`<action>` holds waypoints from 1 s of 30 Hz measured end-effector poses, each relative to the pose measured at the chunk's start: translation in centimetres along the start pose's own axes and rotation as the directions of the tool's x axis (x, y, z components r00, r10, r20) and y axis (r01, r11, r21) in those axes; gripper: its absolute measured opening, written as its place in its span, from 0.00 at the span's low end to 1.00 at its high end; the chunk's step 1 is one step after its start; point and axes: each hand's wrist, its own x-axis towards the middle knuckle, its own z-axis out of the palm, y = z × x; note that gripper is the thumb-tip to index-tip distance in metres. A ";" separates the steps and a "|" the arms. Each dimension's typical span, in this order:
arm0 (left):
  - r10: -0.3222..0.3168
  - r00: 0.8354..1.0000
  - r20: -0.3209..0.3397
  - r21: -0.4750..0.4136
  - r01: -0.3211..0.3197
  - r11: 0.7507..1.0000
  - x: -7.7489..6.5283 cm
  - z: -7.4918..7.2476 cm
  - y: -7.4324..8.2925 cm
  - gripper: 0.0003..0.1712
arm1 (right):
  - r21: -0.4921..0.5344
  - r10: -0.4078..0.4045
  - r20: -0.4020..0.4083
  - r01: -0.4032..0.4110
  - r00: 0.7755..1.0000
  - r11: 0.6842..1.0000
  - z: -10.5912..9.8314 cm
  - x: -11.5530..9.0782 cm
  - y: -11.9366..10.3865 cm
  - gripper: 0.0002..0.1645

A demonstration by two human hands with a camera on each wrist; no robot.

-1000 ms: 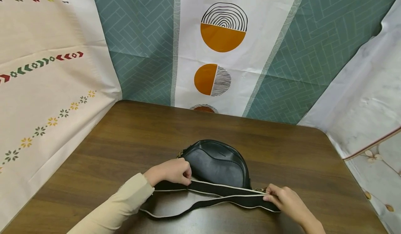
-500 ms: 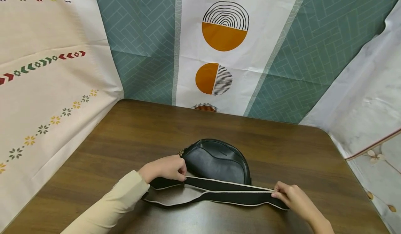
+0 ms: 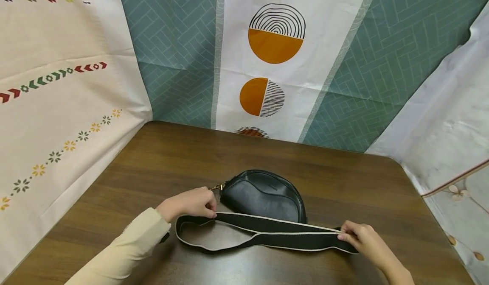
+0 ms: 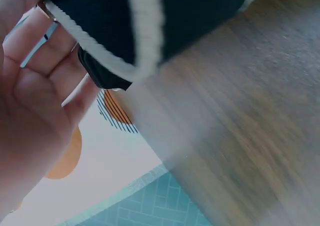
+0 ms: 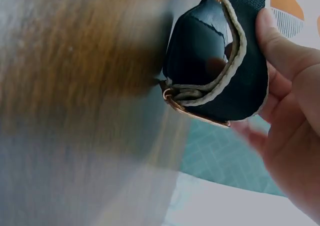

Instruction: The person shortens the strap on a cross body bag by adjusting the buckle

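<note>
A black leather half-moon bag [image 3: 263,200] lies on the table, partly covered along its lower edge by its strap. The black webbing strap [image 3: 294,241] with off-white edging stretches across in front of it, doubled back in a loop at the left. My left hand [image 3: 191,203] pinches the strap's upper run near the loop, left of the bag. At the other end my right hand [image 3: 364,241] holds the folded strap between thumb and fingers. A gold-coloured buckle [image 5: 200,116] shows at the strap fold in the right wrist view. A brass clasp [image 3: 218,186] sits at the bag's left end.
The brown wooden table [image 3: 183,157] meets a teal and white patterned cloth [image 3: 172,64] at its back edge. A cream cloth [image 3: 68,119] hangs along the left side, and a pale floral cloth [image 3: 451,124] along the right.
My left hand has slid left and slightly up, my right hand a little right, so the strap spans wider. The clasp at the bag's left end has come into fuller view.
</note>
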 end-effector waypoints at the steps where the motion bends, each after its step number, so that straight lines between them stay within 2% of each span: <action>1: 0.003 1.000 -0.011 0.026 -0.003 1.000 -0.1 0.0 -0.1 0.09 | -0.030 -0.011 -0.010 0.010 1.000 0.999 0.0 -0.1 0.1 0.17; 5: -0.010 0.999 -0.051 0.106 0.015 0.994 -0.6 0.1 -0.6 0.08 | -0.153 -0.004 -0.009 0.002 1.000 0.988 -0.3 -0.5 0.2 0.17; 10: -0.046 0.997 -0.058 0.101 0.052 0.994 -1.4 0.0 -1.1 0.07 | -0.169 0.033 0.051 -0.024 0.998 0.985 -0.8 -1.1 0.2 0.19; 15: -0.020 0.998 -0.058 0.112 0.027 0.993 -1.9 0.0 -1.6 0.07 | -0.171 -0.007 0.068 0.019 0.998 0.985 -1.4 -1.4 0.4 0.24; 18: -0.030 0.998 -0.062 0.123 0.037 0.992 -2.3 -0.1 -1.9 0.08 | -0.193 -0.027 0.078 0.042 0.997 0.980 -1.5 -1.4 0.6 0.26; 22: -0.046 0.996 -0.079 0.117 0.055 0.992 -2.9 -0.3 -2.2 0.10 | -0.229 -0.022 0.074 0.039 0.997 0.973 -1.8 -1.5 1.1 0.30; 24: -0.034 0.996 -0.086 0.106 0.043 0.993 -3.1 -0.3 -2.2 0.12 | -0.243 -0.012 0.066 0.027 0.998 0.970 -2.0 -1.5 1.4 0.30; 27: -0.035 0.996 -0.088 0.116 0.045 0.992 -3.3 -0.3 -2.2 0.15 | -0.265 -0.018 0.058 0.033 0.998 0.964 -2.2 -1.4 1.8 0.26; 30: -0.088 0.991 -0.103 0.160 0.104 0.982 -3.4 -0.3 -2.1 0.16 | -0.321 -0.007 0.087 0.035 0.996 0.947 -2.3 -1.1 2.0 0.15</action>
